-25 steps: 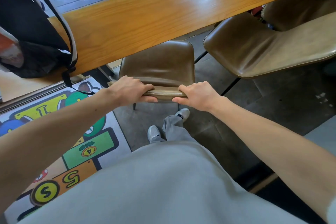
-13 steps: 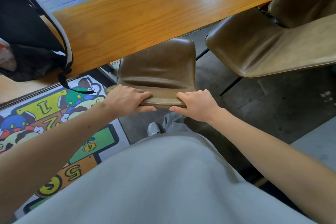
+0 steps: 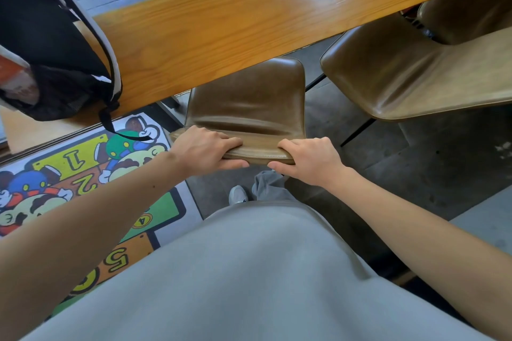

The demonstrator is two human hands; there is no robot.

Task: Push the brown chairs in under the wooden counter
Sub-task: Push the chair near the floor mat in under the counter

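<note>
A brown leather chair (image 3: 246,102) stands straight in front of me, its seat partly hidden under the long wooden counter (image 3: 249,25). My left hand (image 3: 206,151) grips the left part of the chair's backrest top edge, fingers curled over it. My right hand (image 3: 310,159) grips the right part of the same edge. A second brown chair (image 3: 393,75) stands to the right, its seat mostly out from under the counter. A third brown chair (image 3: 465,16) shows at the far right, partly hidden by the counter.
A black backpack (image 3: 50,44) lies on the counter at the left, a strap hanging over the edge. A colourful numbered floor mat (image 3: 83,174) covers the floor at the left. Dark concrete floor lies to the right. My grey-clad leg and a shoe (image 3: 237,194) are below the chair.
The chair has slid a little further under the counter, with both hands still gripping its backrest. My body has moved forward with it.
</note>
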